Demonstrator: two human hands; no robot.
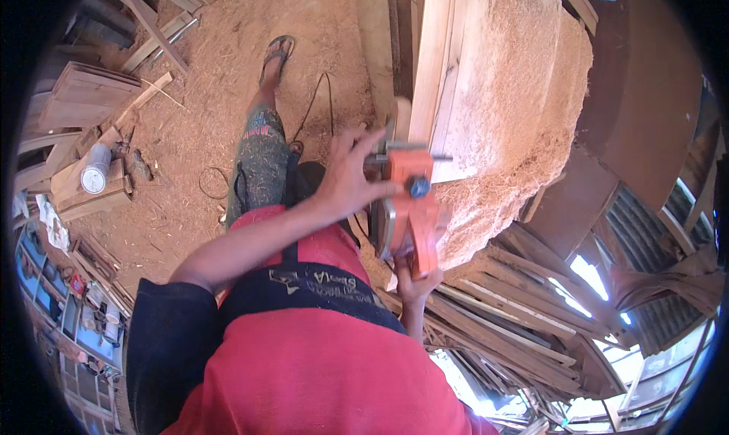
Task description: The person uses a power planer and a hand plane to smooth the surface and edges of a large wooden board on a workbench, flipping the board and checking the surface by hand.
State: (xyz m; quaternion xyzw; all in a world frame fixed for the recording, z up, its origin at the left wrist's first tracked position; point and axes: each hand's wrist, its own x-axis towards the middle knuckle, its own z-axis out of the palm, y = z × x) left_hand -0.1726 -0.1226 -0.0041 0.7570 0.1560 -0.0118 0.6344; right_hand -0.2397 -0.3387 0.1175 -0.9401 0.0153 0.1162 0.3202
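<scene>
An orange electric planer (pixel 414 199) is tipped on its side at the near end of a pale wooden board (pixel 434 78). From below, my right hand (pixel 416 284) is wrapped round the planer's rear handle, some of its fingers hidden behind the body. Beside the planer's left side is my left hand (pixel 351 173), its fingers spread and its thumb at the tool's edge. Whether those fingertips press on the metal sole is hard to tell. A dark round knob shows on the planer's body. Curly wood shavings (pixel 524 93) heap over the work surface to the right.
Stacked wood strips (pixel 501 321) lie at the lower right, next to large brown panels (pixel 645 78). A dark cable (pixel 311 104) crosses the shavings-covered floor (pixel 304 25). At the left stand a white can (pixel 96 169) and wood offcuts (pixel 91 93).
</scene>
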